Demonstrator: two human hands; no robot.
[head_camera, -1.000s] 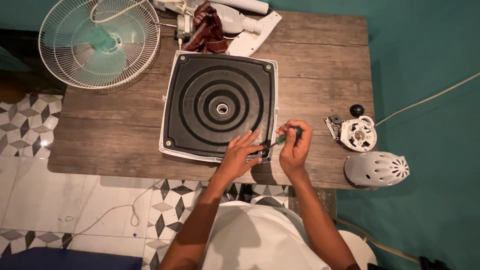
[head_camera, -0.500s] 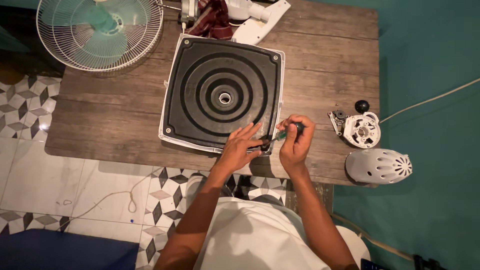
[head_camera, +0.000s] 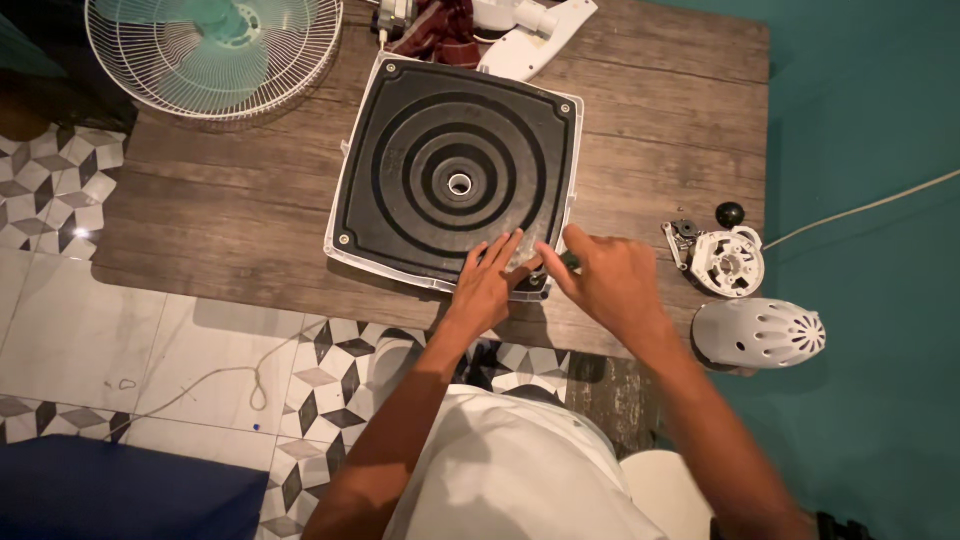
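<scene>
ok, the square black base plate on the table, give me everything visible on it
The base plate lies flat on the wooden table, slightly rotated. It is square with rounded corners: a black face that looks like rubber or plastic, moulded in concentric rings around a small central hole, set in a white rim with screws at the corners. The left hand rests fingers-down on its near right corner; the right hand meets it there. A white part touches its far edge.

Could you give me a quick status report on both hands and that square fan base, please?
Left hand flat on the square fan base, near corner. Right hand beside it at that corner; screwdriver not clearly visible. Motor part and vented cover sit apart, right.
</scene>
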